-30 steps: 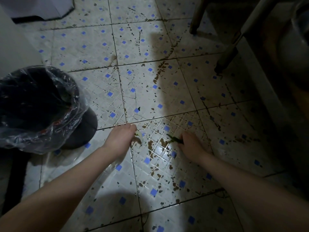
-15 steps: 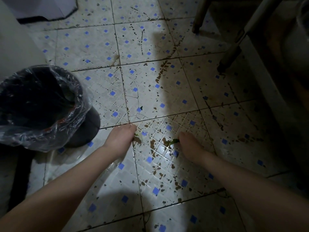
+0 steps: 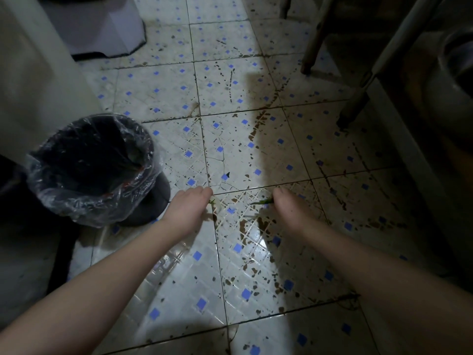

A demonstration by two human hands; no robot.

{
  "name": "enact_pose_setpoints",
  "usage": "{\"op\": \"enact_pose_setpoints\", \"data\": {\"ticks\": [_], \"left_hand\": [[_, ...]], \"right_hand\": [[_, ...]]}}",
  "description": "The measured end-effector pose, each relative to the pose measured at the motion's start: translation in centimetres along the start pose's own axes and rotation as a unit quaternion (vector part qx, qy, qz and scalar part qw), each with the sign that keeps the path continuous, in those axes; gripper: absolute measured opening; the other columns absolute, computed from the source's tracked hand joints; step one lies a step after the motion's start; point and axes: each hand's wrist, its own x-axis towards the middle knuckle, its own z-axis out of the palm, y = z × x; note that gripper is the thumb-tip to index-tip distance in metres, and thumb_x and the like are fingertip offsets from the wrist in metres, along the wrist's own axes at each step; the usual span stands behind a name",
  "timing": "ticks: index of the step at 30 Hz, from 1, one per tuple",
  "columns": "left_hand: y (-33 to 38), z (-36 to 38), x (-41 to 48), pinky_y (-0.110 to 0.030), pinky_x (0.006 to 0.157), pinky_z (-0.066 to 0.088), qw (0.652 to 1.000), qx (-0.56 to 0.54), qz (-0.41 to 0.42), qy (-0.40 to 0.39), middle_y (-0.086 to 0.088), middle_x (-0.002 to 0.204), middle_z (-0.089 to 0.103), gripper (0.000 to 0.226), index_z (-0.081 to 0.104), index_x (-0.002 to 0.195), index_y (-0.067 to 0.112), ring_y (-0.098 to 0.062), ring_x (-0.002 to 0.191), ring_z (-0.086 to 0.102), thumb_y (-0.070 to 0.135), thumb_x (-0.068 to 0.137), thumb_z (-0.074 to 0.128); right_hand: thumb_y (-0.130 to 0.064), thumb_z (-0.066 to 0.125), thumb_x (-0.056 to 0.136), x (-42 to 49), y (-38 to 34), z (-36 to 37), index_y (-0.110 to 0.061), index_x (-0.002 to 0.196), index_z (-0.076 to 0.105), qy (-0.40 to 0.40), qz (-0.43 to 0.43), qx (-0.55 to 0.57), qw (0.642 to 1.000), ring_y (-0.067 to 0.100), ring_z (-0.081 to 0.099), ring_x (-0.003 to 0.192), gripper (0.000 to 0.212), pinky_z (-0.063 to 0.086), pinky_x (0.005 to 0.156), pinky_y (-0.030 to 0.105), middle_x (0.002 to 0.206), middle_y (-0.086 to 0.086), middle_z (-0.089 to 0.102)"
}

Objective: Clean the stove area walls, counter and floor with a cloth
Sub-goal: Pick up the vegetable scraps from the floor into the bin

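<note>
Reaching down to the spotty tiled floor (image 3: 179, 93), right hand (image 3: 286, 211) pinching a green scrap (image 3: 261, 201); left hand (image 3: 190, 207) near the lined bin (image 3: 76, 208), fingers curled under, cannot tell what they hold

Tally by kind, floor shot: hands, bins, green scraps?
Hands: 2, left hand and right hand
lined bin: 1
Green scraps: 2, long green scrap at the right hand, small green scrap at the left hand
Total: 5
</note>
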Motion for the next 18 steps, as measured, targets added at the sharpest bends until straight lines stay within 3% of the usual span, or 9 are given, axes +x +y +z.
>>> {"op": "enact_pose_setpoints", "data": {"ticks": [8, 14, 18], "left_hand": [[0.1, -1.5, 0.0, -0.029, 0.078, 0.035, 0.999, 0.022, -0.011, -0.022, -0.005, 0.116, 0.053, 0.052, 0.046, 0.121, 0.012, -0.024, 0.105, 0.054, 0.007, 0.076, 0.071], [0.1, -1.1, 1.8, -0.027, 0.076, 0.032, 1.0, -0.002, -0.015, -0.01, -0.006, 0.112, 0.053, 0.061, 0.048, 0.117, 0.012, -0.023, 0.098, 0.051, -0.004, 0.065, 0.074], [0.4, -0.3, 4.4, -0.03, 0.079, 0.039, 1.0, -0.014, -0.019, -0.008, -0.005, 0.109, 0.054, 0.064, 0.05, 0.115, 0.013, -0.023, 0.097, 0.052, -0.007, 0.059, 0.074]], "right_hand": [[-0.007, 0.057, 0.09, 1.0, -0.7, 0.4, -0.014, 0.102, 0.051, 0.012, -0.001, 0.0, 1.0, 0.012, 0.05, 0.079, 0.015, 0.04, 0.065, 0.022, 0.1, 0.001, 0.053], [-0.001, 0.054, 0.087, 2.0, -0.4, 0.8, -0.018, 0.092, 0.047, 0.021, 0.021, 0.034, 0.999, 0.012, 0.052, 0.077, 0.019, 0.051, 0.069, 0.026, 0.093, -0.002, 0.051], [0.011, 0.052, 0.082, 2.8, 0.5, 1.4, -0.014, 0.096, 0.051, 0.006, 0.006, 0.024, 1.0, 0.017, 0.054, 0.08, 0.029, 0.054, 0.073, 0.033, 0.097, 0.002, 0.053]]}}
